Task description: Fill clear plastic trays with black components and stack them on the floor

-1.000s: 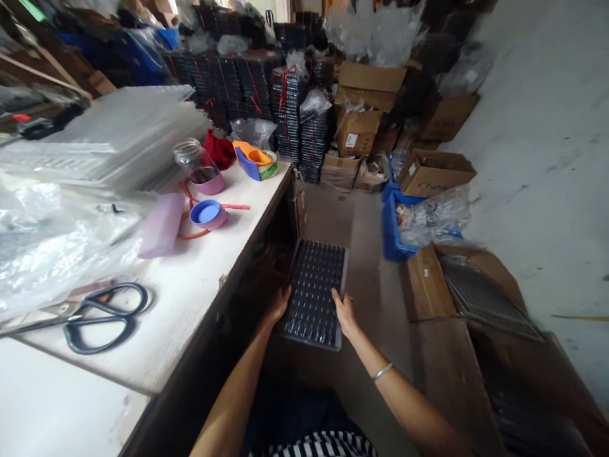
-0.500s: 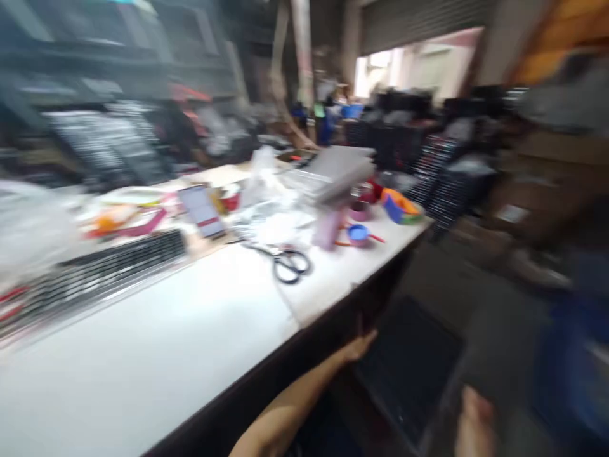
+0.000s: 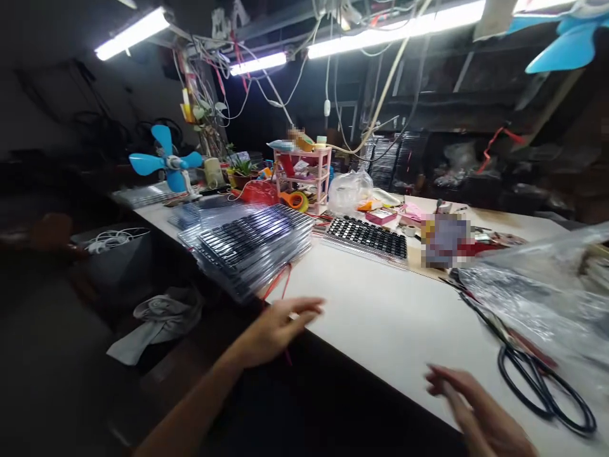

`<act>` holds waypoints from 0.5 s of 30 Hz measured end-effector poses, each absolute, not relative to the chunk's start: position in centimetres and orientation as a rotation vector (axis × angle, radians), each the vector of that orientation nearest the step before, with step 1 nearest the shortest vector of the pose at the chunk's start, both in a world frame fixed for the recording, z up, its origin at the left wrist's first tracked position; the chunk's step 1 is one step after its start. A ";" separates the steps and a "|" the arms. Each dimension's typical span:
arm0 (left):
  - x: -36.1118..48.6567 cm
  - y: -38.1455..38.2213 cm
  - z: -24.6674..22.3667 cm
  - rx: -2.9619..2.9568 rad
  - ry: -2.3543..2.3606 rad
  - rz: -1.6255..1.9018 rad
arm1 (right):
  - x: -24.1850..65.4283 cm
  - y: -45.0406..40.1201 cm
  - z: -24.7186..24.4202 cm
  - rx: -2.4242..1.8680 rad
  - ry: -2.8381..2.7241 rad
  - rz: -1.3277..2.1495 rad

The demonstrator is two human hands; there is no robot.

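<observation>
My left hand (image 3: 278, 331) is over the table's front edge, fingers stretched forward and thumb apart, with nothing seen in it. A thin red cord (image 3: 285, 273) lies just beyond it, beside a stack of clear plastic trays with black parts (image 3: 257, 244). My right hand (image 3: 473, 406) is low at the front edge, slightly blurred, its fingers extended and holding nothing that I can see. To its right lie black-handled scissors (image 3: 535, 381) on the white table (image 3: 366, 311).
Another tray of black pieces (image 3: 366, 238) lies at the table's back, near a pink shelf (image 3: 304, 166). Clear plastic bags (image 3: 547, 304) cover the right side. A blue fan (image 3: 169, 162) stands far left; a grey bin (image 3: 118, 260) and cloth (image 3: 159, 324) are below.
The view has swung left, bringing the tray stack and fan into sight. My hands were low by a dark flat panel beside the table; now they are raised at its front edge, the panel out of view.
</observation>
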State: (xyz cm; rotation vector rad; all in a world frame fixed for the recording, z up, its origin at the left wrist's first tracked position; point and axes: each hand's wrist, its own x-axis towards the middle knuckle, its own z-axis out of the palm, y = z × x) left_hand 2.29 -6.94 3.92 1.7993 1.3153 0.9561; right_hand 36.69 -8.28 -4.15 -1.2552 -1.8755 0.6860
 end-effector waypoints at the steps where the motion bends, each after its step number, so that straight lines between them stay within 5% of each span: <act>1: 0.0 -7.3 4.4 1.789 1.478 1.117 | 34.1 -7.3 -3.0 -1.133 -1.958 0.695; 6: -9.0 -8.0 4.3 1.851 2.117 1.528 | 19.6 -3.5 0.7 -0.712 -2.381 0.847; 11: -12.4 -6.2 1.0 2.314 2.347 1.218 | 9.5 -1.7 -0.9 -0.715 -2.264 1.192; 15: -12.5 -4.8 -0.8 2.380 2.412 1.091 | 5.8 4.4 -1.3 -0.924 -1.941 1.056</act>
